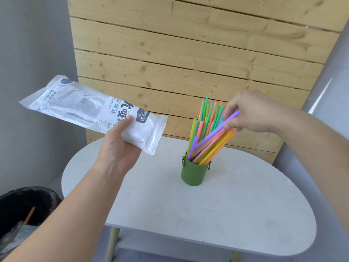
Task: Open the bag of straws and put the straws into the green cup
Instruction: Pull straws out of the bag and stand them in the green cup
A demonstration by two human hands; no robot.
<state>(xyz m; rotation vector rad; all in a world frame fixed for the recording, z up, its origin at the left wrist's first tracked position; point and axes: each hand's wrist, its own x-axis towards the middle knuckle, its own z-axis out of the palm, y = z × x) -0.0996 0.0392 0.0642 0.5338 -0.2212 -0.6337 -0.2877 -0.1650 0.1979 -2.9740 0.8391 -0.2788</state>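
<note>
Two bare hands are reaching in over a smooth, white, oval table (236, 208) in the lower half of the frame. The left hand (117, 146), at centre left, is holding a long flat bag (90, 112) of thin, crinkled plastic. The bag is partly clear and partly white, and it is slanting up toward the upper left. The left grip is closing around the bag's lower right end, with the thumb pressing on the printed face and the fingers hidden underneath. The print is showing upside down: large Chinese characters, the word "Straw" and a small dark label too fine to read.

The right hand (251, 112), at centre right, is pinching a purple straw (213, 135) in a narrow grip near its upper end. Its lower end is sitting inside the green cup (194, 173). The cup is a small, matte, round pot with little rings at its rim, standing on the table at the frame's centre. A bundle of smooth plastic straws (205, 125) in green, yellow, orange, pink and blue is filling it and fanning upward, some of them leaning right under the hand.

A knotty pine plank wall (188, 53) is filling the upper frame. A black-lined bin (28, 203) is sitting at the lower left.
</note>
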